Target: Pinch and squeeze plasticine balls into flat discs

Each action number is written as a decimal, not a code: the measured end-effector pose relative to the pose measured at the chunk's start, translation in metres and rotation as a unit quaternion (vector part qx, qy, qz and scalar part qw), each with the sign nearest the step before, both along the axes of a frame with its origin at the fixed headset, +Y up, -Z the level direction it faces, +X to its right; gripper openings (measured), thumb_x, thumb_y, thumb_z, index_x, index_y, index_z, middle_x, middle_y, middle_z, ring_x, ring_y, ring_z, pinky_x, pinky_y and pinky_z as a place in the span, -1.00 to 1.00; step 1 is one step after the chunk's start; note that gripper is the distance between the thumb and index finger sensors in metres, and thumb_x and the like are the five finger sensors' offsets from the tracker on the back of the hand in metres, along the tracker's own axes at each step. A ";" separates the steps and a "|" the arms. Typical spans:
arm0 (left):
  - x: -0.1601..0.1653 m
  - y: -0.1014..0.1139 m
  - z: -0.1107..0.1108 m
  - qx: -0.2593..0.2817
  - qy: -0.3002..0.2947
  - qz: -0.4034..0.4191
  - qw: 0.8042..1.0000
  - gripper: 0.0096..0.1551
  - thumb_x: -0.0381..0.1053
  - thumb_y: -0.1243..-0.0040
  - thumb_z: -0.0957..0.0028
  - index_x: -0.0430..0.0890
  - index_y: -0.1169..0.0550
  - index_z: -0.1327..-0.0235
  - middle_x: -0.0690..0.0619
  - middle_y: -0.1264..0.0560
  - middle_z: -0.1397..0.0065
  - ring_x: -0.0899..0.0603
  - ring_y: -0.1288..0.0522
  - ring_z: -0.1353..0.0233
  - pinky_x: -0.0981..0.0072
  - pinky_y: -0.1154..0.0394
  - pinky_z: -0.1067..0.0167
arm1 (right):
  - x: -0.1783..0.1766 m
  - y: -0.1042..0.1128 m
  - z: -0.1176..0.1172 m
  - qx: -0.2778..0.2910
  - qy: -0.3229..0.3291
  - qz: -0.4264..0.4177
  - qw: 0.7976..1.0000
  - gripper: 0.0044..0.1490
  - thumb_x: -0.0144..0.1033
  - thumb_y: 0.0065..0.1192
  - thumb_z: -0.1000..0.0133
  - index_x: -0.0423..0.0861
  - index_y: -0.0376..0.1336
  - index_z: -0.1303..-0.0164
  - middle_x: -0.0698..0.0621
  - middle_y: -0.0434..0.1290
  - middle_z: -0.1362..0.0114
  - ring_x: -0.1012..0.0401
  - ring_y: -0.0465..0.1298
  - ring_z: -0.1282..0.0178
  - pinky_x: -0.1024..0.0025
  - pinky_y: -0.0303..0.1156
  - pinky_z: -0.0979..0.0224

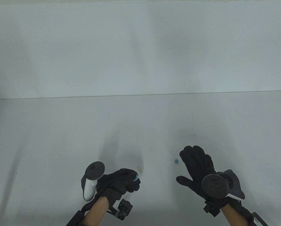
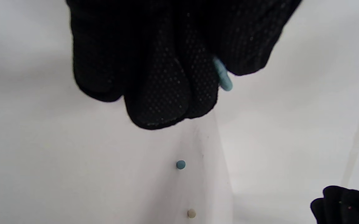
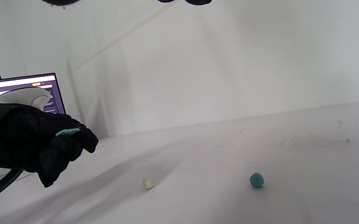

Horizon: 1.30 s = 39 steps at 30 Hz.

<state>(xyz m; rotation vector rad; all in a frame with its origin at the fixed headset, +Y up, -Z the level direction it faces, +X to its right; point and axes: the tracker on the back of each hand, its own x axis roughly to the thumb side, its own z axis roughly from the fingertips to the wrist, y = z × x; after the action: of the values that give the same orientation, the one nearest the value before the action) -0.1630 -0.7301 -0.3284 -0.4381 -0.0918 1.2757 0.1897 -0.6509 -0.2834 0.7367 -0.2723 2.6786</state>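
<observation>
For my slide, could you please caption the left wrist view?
Left hand pinches a flattened blue piece above a blue ball and a cream ball.

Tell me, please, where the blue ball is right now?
The blue ball lies on the table, just left of the right hand's fingertips.

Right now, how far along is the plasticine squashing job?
No finished disc lies on the table. The left hand pinches a light blue piece, already squeezed thin. The right hand holds nothing. A blue ball and a cream ball remain round.
</observation>
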 end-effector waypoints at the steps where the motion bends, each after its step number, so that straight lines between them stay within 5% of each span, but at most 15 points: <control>1: 0.001 -0.001 0.000 -0.002 -0.006 -0.008 1.000 -0.47 -0.07 -0.27 -0.07 -0.32 -0.59 -0.22 -0.07 -0.71 -0.08 -0.14 -0.78 -0.03 0.07 -0.67 -0.09 | 0.000 0.000 0.000 0.000 0.000 0.000 1.000 0.09 0.38 -0.22 -0.20 -0.12 -0.19 -0.75 -0.20 -0.14 -0.83 -0.31 -0.10 -0.76 -0.48 0.01 -0.54; 16: 0.013 -0.008 -0.016 -0.038 -0.045 -0.170 0.984 -0.49 -0.09 -0.23 -0.11 -0.23 -0.59 -0.30 -0.22 -0.57 -0.30 -0.27 -0.65 -0.20 -0.08 -0.54 -0.22 | 0.000 0.000 0.000 -0.003 -0.002 -0.003 1.000 0.07 0.36 -0.22 -0.21 -0.13 -0.18 -0.75 -0.20 -0.13 -0.83 -0.31 -0.09 -0.75 -0.47 0.02 -0.54; 21: 0.021 -0.009 -0.022 0.010 -0.058 -0.285 0.957 -0.40 -0.07 -0.30 -0.05 -0.32 -0.56 -0.30 -0.06 -0.71 -0.07 -0.11 -0.78 0.01 0.09 -0.68 -0.07 | 0.000 0.000 0.000 -0.003 -0.001 -0.001 1.000 0.07 0.36 -0.21 -0.21 -0.13 -0.18 -0.75 -0.20 -0.13 -0.83 -0.31 -0.09 -0.75 -0.47 0.03 -0.54; 32: 0.052 -0.008 -0.022 0.040 -0.115 -0.403 0.907 -0.50 -0.19 -0.26 -0.08 -0.28 -0.59 -0.29 -0.15 -0.66 -0.19 -0.17 -0.74 -0.07 0.04 -0.63 -0.14 | 0.000 0.000 0.001 -0.002 -0.002 -0.004 1.000 0.06 0.35 -0.21 -0.22 -0.13 -0.18 -0.75 -0.20 -0.13 -0.83 -0.31 -0.08 -0.75 -0.47 0.03 -0.54; 39: 0.078 -0.007 -0.022 0.091 -0.156 -0.514 0.838 -0.51 -0.16 -0.29 -0.07 -0.25 -0.63 -0.25 -0.12 -0.67 -0.12 -0.14 -0.74 0.01 0.05 -0.62 -0.08 | 0.000 0.000 0.001 0.000 0.000 -0.008 1.000 0.06 0.35 -0.21 -0.22 -0.13 -0.18 -0.75 -0.20 -0.12 -0.82 -0.31 -0.08 -0.75 -0.47 0.03 -0.54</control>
<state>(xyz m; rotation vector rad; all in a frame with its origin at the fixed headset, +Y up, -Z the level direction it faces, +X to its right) -0.0849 -0.7369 -0.3499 -0.4311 -0.2157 0.1179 0.1893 -0.6509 -0.2823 0.7323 -0.2773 2.6642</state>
